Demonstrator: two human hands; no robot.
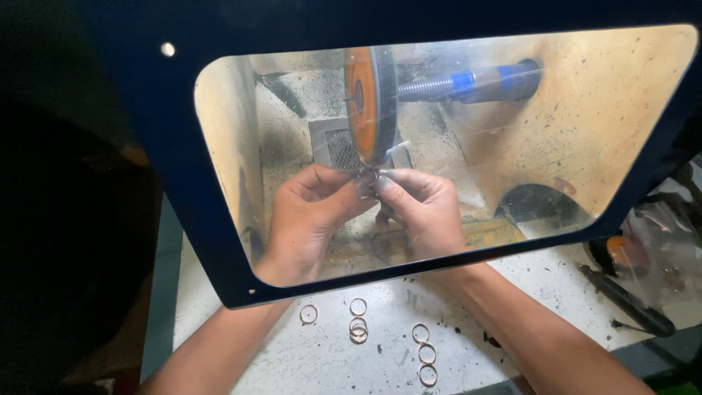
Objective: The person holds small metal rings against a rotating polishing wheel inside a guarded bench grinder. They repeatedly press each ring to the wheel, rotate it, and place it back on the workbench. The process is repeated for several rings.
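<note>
Behind clear shield (585, 132): left hand (307, 216) and right hand (424, 208) both pinched shut on one small ring (368, 175), held between fingertips just beneath orange wheel (365, 102). Loose rings (358, 328) on bench (526, 285), near side of hands

Both bare forearms reach up from the lower edge of the head view and converge toward the middle. The left hand (306, 212) is curled, knuckles turned outward, thumb and fingertips pinched together at its upper right. The right hand (424, 208) mirrors it, fingers bent and pinched toward the left, so the fingertips of both hands meet, touching or nearly so. The wrists sit well apart while the hands angle inward. The right forearm runs diagonally from the lower right corner.
</note>
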